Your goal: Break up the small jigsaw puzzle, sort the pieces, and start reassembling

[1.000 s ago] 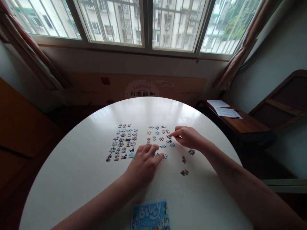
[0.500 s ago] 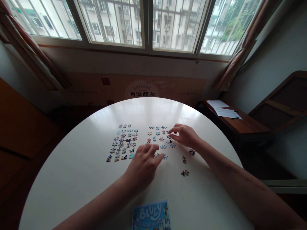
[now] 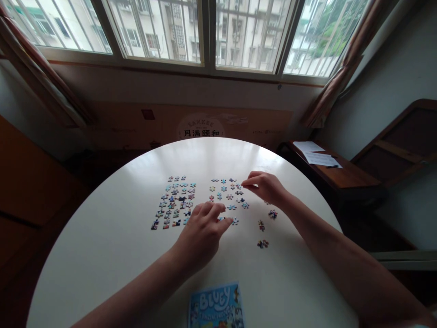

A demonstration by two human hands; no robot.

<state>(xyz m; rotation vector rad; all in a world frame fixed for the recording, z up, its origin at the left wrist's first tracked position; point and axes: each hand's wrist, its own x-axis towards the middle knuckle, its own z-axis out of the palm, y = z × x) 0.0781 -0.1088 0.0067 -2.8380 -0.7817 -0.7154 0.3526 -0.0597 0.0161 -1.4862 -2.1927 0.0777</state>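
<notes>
Loose jigsaw puzzle pieces lie on a round white table [image 3: 102, 255]. My right hand [image 3: 268, 187] is at the far right of the looser group, thumb and forefinger pinched together at the edge of a small puzzle piece [image 3: 238, 186]. My left hand [image 3: 203, 232] hovers palm down over the near pieces, fingers bent and thumb apart, and hides some of them. Close to its thumb is a blue puzzle piece [image 3: 235, 221]. Left of that hand, several pieces stand in tidy rows, among them a dark piece [image 3: 154, 224].
A blue Bluey puzzle box or booklet [image 3: 216, 305] lies at the near edge. Small clusters of pieces, such as one cluster [image 3: 262, 243], sit beneath my right forearm's left side. Papers [image 3: 321, 158] rest on a wooden side table [image 3: 344, 175] at right.
My right thumb and forefinger have closed from a gap into a pinch, and the hand has shifted slightly up and right. The left hand has hardly moved.
</notes>
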